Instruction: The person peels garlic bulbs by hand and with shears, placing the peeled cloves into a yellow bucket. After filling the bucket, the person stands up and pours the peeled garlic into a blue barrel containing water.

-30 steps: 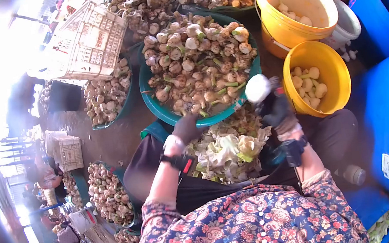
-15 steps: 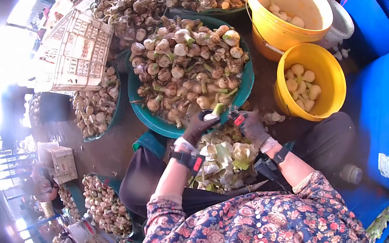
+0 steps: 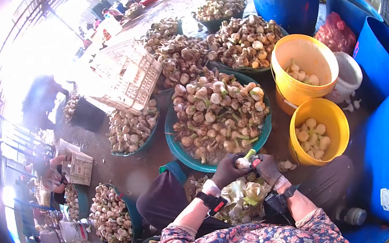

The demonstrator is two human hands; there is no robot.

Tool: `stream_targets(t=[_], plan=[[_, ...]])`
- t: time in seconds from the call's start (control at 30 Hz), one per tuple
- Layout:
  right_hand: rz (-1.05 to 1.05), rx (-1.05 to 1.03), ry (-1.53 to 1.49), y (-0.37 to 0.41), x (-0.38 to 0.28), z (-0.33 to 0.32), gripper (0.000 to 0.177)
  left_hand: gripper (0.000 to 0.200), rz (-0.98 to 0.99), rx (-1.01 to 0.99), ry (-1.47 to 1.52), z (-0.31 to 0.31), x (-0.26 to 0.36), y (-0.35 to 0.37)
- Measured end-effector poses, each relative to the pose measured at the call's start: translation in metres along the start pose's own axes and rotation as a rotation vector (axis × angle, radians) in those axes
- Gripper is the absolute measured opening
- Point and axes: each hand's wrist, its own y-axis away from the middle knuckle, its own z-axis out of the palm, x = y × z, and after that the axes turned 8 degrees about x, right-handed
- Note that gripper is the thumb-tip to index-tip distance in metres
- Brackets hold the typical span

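Observation:
Pinched in my gloved left hand [image 3: 228,172] is a whitish garlic bulb [image 3: 243,163] with a green stem stub pointing up and right. My gloved right hand [image 3: 269,170] is closed around a small tool with a red part [image 3: 256,162], close against the bulb; its blade, if any, is hidden. Both hands are over my lap, at the near rim of a green tub [image 3: 178,151] heaped with dirty garlic bulbs [image 3: 217,114]. Below the hands lies a pile of pale, leafy peelings [image 3: 244,196].
Right of the tub, a yellow bucket [image 3: 342,128] holds cleaned bulbs, with another yellow bucket [image 3: 291,89] behind it. Blue barrels [image 3: 377,163] line the right side. A white crate [image 3: 127,78] rests at the left, among more garlic tubs. People are farther left.
My view has tilted upward, so the tubs, buckets and hands appear lower and more background shows. Both hands remain together at the garlic bulb, with the right hand now closer to it.

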Motion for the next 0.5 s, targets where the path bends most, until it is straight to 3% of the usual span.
stream_targets(t=[0.07, 0.17, 0.2, 0.23, 0.3, 0.37, 0.4, 0.47, 0.5], plan=[[0.159, -0.173, -0.291, -0.004, 0.005, -0.008, 0.035, 0.055, -0.351, -0.144, 0.452, -0.003, -0.021, -0.004], [0.386, -0.104, -0.42, 0.018, -0.044, -0.003, 0.042, 0.06, -0.439, -0.051, 0.971, 0.014, -0.017, 0.007], [0.493, -0.111, -0.539, 0.016, -0.041, 0.001, 0.045, 0.06, -0.408, 0.068, 0.975, 0.025, -0.005, 0.012], [0.487, -0.191, -0.642, 0.013, -0.036, 0.004, 0.042, 0.06, -0.273, 0.077, 0.885, 0.033, -0.001, 0.015], [0.486, -0.34, -0.846, 0.013, -0.023, 0.003, 0.035, 0.064, -0.168, 0.009, 0.398, 0.032, 0.004, 0.018], [0.343, -0.299, -0.445, 0.022, -0.046, -0.012, 0.021, 0.064, -0.019, 0.162, 0.322, 0.031, -0.002, 0.017], [0.396, -0.308, -0.425, 0.015, -0.037, -0.012, 0.021, 0.064, 0.056, 0.232, 0.283, 0.029, -0.004, 0.016], [0.526, -0.323, -0.384, -0.006, 0.007, -0.011, 0.022, 0.043, 0.051, 0.089, 0.105, 0.02, -0.004, 0.017], [-0.122, -0.265, -0.117, -0.056, 0.112, 0.0, 0.021, 0.035, 0.024, 0.063, 0.006, 0.017, -0.004, 0.019]])
